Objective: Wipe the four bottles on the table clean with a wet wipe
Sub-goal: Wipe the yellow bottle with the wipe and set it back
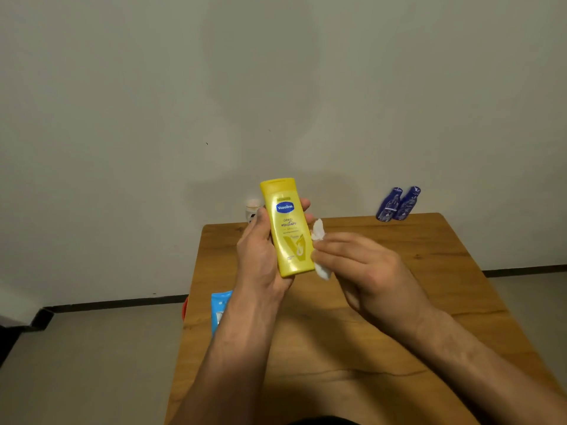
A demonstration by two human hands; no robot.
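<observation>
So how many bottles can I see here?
4: a yellow plastic lotion bottle in the left hand, two dark blue bottles far right on the wooden table, a small white bottle half hidden behind that hand.

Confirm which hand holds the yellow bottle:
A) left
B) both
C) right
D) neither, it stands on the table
A: the left hand grips the yellow bottle, its fingers wrapped round the bottle, while the right hand holds only the wipe at the bottle's side.
</observation>
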